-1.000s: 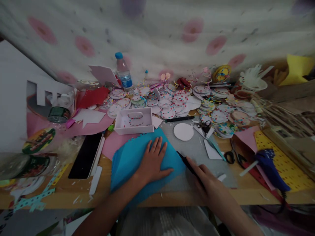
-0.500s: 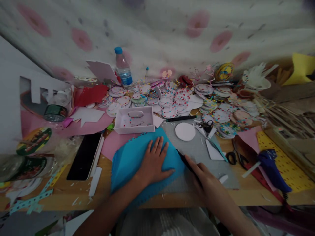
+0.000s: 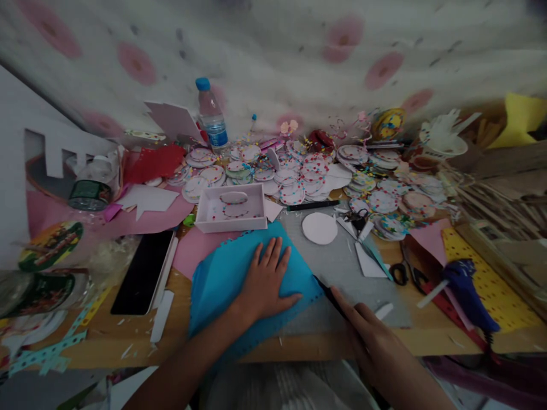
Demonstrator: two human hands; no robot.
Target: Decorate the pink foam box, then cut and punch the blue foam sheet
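My left hand lies flat on a sheet of bright blue paper, fingers spread, pressing it against the grey mat and wooden desk. The paper looks folded or layered, with a scalloped edge. In my right hand is a slim black tool that looks like a craft knife, its fingers closed round it. The tip touches the paper's right edge near the lower right corner. Part of the tool is hidden under the fingers. A white oval paper piece rests on the mat just beyond.
A white box with bracelets stands behind the paper, beside a black pen. Decorated discs are piled along the back. Left are a phone and a water bottle; right are scissors and a blue glue gun.
My right hand has drawn the craft knife down along the blue paper's right edge, toward the near corner. The left hand has stayed in place on the paper. The view has shifted slightly.
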